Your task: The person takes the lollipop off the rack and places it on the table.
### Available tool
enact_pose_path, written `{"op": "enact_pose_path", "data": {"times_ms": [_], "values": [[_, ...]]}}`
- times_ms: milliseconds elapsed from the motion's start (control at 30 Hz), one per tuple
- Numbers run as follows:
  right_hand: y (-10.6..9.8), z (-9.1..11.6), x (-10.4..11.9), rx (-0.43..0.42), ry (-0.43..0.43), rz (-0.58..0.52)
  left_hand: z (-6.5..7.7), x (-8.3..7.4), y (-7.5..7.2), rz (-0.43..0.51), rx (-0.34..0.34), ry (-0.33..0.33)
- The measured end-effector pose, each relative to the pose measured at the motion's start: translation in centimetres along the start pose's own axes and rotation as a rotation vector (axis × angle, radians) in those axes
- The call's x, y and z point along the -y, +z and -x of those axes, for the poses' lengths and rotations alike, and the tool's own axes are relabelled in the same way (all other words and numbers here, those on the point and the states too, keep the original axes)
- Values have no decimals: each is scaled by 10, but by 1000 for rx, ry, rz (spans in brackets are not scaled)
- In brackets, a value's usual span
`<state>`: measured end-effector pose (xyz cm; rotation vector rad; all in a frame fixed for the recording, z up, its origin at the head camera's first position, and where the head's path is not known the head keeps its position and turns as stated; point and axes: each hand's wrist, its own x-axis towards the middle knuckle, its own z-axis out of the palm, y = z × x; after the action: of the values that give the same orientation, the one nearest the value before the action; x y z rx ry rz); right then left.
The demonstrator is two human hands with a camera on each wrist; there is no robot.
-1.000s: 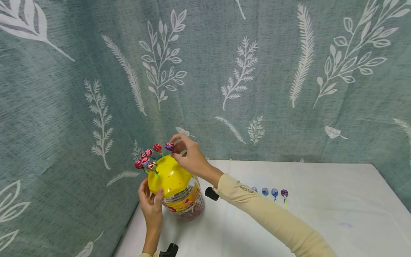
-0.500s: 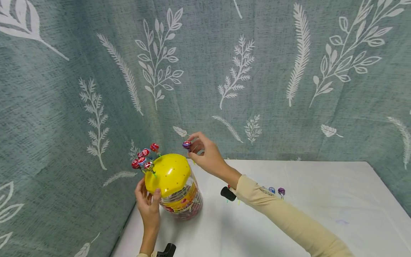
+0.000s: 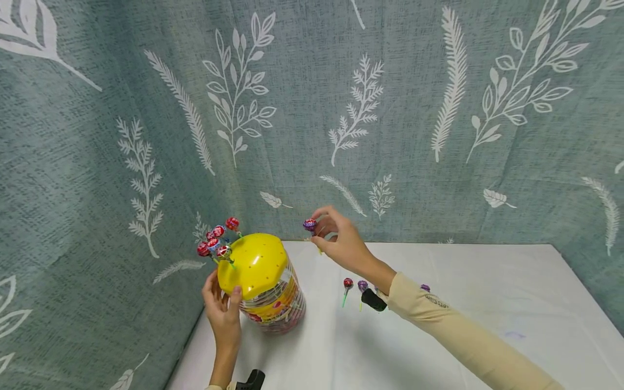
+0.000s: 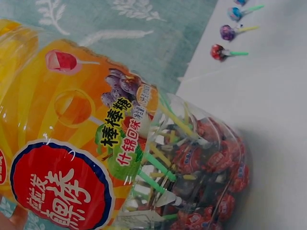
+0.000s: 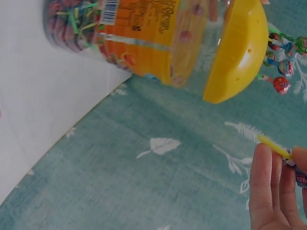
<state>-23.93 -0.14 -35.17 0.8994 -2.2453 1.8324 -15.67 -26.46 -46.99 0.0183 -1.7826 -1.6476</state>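
Note:
A clear plastic jar (image 3: 284, 310) with an orange-yellow label (image 4: 76, 129) stands at the left of the table, full of wrapped lollipops. Its domed yellow lid (image 3: 258, 265) is dotted with small holes. Several red-wrapped lollipops (image 3: 218, 232) stick up from the lid's left side. My left hand (image 3: 225, 317) grips the lid's near left edge, thumb in front. Away to the right of the jar, my right hand (image 3: 347, 245) pinches a purple-wrapped lollipop (image 3: 310, 224), head up. Its yellow stick (image 5: 273, 146) shows in the right wrist view.
A row of lollipops lies on the white table (image 3: 478, 309), a red one (image 3: 348, 283) and a purple one (image 3: 363, 286) nearest the jar. My right forearm covers part of the row. A green leaf-patterned curtain (image 3: 302, 119) hangs behind and at the left.
My right hand has moved right, away from the lid, carrying the purple lollipop. The red end of the row has come into view. My left hand stays on the lid.

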Motion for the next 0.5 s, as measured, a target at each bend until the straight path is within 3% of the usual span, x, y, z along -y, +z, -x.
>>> {"op": "enact_pose_path", "data": {"times_ms": [500], "values": [[-34,28,-11,-45,8,37,-1,0,1,45,8,15]]}}
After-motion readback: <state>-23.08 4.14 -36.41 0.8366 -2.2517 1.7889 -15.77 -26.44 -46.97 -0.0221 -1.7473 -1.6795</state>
